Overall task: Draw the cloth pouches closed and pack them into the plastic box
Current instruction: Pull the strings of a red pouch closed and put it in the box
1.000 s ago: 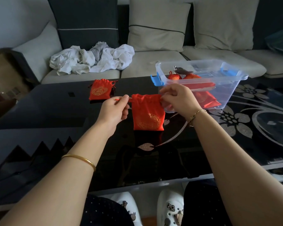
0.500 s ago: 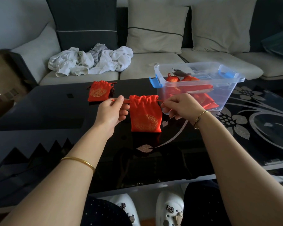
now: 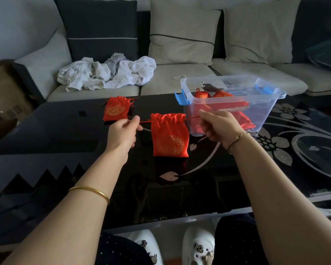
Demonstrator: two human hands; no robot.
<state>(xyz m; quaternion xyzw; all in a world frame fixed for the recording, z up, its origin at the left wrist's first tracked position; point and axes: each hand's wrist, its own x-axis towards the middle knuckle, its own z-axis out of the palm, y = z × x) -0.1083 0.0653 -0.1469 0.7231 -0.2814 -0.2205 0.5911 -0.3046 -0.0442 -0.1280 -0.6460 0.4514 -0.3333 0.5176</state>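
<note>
L hand (image 3: 122, 133) pinches the left drawstring end, fingers curled, thumb on top. R hand (image 3: 216, 126) pinches the right string end the same way. Strings run taut out of both sides of the red pouch (image 3: 169, 135), which hangs between the hands, just above or touching the black glass table (image 3: 46, 134); can't tell which. Pouch mouth is gathered w/ ruffles but not cinched tight.

Step in hand, as I read it: drawing this pouch closed, approx halfway. Next move needs both hands pulling further apart till the neck bunches shut, then one hand carries it right into the clear plastic box (image 3: 271, 104), just beyond the R hand.

Second red pouch (image 3: 116, 109) lies on the table behind the L hand, neck looks cinched, not yet packed. Box already holds several red pouches plus a dark item on top, can't ID it.

Hard to see: fingertips of both hands hidden behind knuckles; string thin, partly lost vs dark glass; count of pouches in box unclear through the plastic. White clothes pile (image 3: 107, 72) on the sofa (image 3: 180, 79) behind.
</note>
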